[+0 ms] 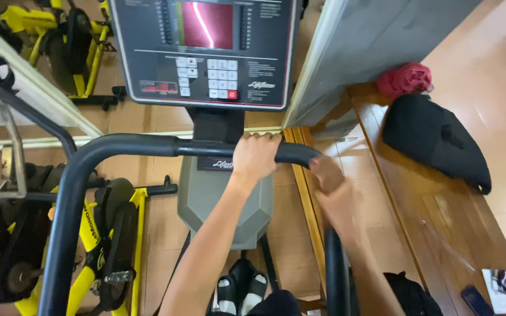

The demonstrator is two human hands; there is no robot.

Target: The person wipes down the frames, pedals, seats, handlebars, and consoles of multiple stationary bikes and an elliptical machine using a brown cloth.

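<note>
Right hand (338, 202), blurred, on the black handlebar (147, 145) at its right bend; fingers' closure impossible to tell. Left hand (256, 155) further up, fingers clamped over the top bar. Beyond, grey console (203, 52) with keypad. Far right, black bag (434, 140) and red cloth (405, 79) on wooden bench (440, 234).

Left hand (255, 155) and blurred right hand (330, 187) grip the black handlebar (130, 145).
</note>
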